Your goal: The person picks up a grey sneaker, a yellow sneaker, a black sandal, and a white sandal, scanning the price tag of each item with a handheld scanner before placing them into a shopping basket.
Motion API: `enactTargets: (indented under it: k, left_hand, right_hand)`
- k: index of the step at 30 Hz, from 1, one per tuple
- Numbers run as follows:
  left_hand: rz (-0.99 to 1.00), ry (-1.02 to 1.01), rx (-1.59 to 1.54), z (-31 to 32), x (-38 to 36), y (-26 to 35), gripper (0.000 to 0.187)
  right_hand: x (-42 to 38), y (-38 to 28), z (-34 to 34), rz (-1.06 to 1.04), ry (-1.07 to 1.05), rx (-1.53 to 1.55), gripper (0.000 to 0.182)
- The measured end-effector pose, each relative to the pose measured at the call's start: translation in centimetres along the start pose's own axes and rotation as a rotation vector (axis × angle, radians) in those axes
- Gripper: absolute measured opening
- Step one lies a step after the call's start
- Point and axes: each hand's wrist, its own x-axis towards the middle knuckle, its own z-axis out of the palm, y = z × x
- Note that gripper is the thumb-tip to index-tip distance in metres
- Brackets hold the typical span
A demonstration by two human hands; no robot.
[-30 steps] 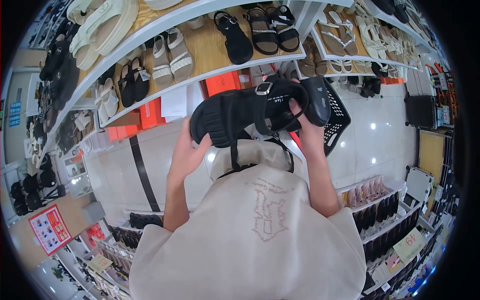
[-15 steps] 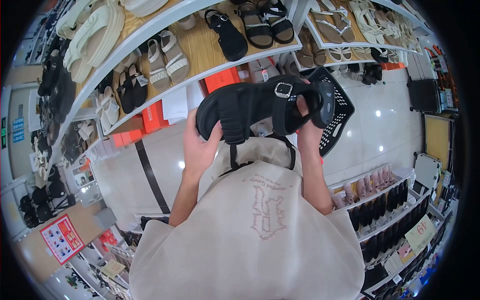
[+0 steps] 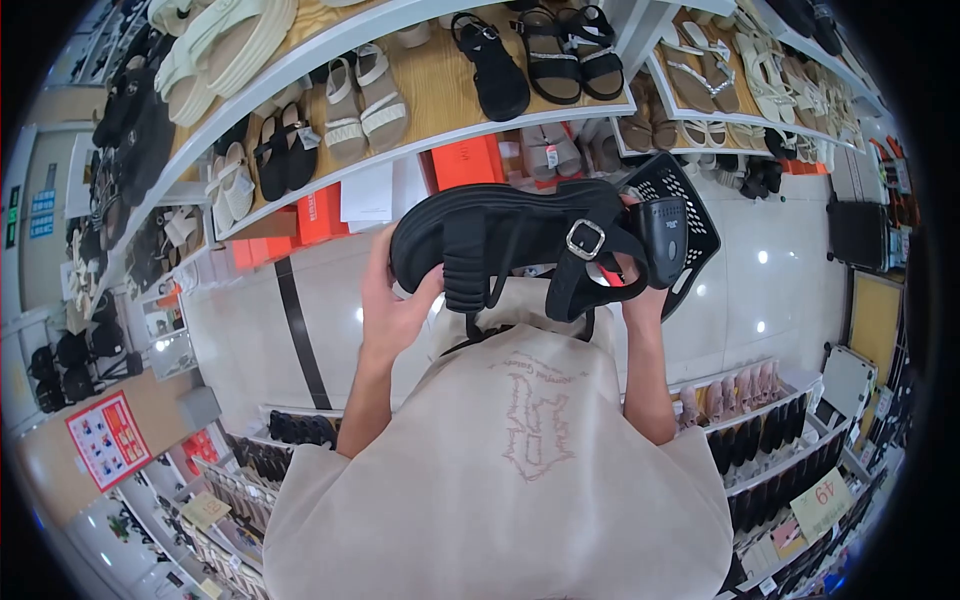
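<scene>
A black sandal (image 3: 520,222), with a ruffled toe strap and a square silver buckle (image 3: 584,239), is held sideways in front of my chest. My left hand (image 3: 400,305) grips its toe end, thumb near the ruffled strap and fingers behind the sole. At the heel end my right hand (image 3: 645,302) holds the sandal, its fingers partly hidden by the heel strap. A rounded black plastic piece (image 3: 664,240) sits at the heel by that hand. Behind it, a black perforated basket (image 3: 700,210) overlaps the heel in this view.
A curved wooden display shelf (image 3: 430,75) ahead carries several sandals. Orange shoe boxes (image 3: 466,162) and a white box (image 3: 367,195) are beneath it. Racks of black shoes (image 3: 770,430) stand behind me at the right, with a price card (image 3: 822,497). Pale tiled floor (image 3: 760,290) lies between.
The sandal has been rolled in my hands, so its side and sole edge face up more, and its heel has come lower. The view has shifted slightly. Both hands keep hold.
</scene>
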Motion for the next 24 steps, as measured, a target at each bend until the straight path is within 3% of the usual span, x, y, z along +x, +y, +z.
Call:
enactTargets:
  k: [4,6,8,10,14,16,17,20,22,23,24]
  left_hand:
    - [-0.056,0.019,0.025,-0.1,-0.3,-0.3,0.058]
    - [-0.061,0.027,0.008,-0.3,-0.5,-0.4,0.058]
    - [-0.058,0.025,-0.014,-0.5,-0.6,-0.7,0.058]
    - [0.045,0.046,-0.059,-0.6,-0.7,-1.3,0.060]
    - [0.092,-0.028,0.048,-1.5,0.1,-0.8,0.066]
    - [0.014,-0.227,0.196,-2.7,0.9,-0.1,0.065]
    - [0.015,-0.229,0.196,-2.9,1.1,0.0,0.065]
    - [0.136,-0.245,0.135,-2.7,2.0,0.6,0.053]
    - [0.471,-0.275,0.041,-1.8,3.2,1.5,0.040]
    - [0.474,-0.286,0.042,-2.0,4.0,1.8,0.040]
    - [0.662,-0.268,0.270,-2.6,4.7,2.1,0.038]
  right_hand:
    - [-0.1,0.7,0.3,0.038,-0.001,-0.099,0.051]
    - [-0.1,0.3,0.7,-0.131,-0.016,0.013,0.051]
    - [-0.2,0.1,0.5,-0.117,-0.020,0.057,0.051]
    - [-0.4,0.0,0.1,-0.109,-0.020,0.099,0.051]
    - [-0.8,0.9,-0.8,-0.196,-0.021,0.182,0.063]
    - [-0.8,0.7,-1.0,-0.379,-0.091,0.314,0.076]
    - [-1.5,0.0,-1.0,-0.295,-0.102,0.366,0.086]
    - [-1.8,-0.7,-0.6,-0.261,-0.069,0.471,0.092]
    - [-1.6,-0.1,-1.6,-0.296,-0.100,0.349,0.094]
    - [-1.8,0.0,-1.9,-0.247,-0.103,0.235,0.095]
    - [-2.0,0.1,-2.3,-0.195,-0.112,0.119,0.096]
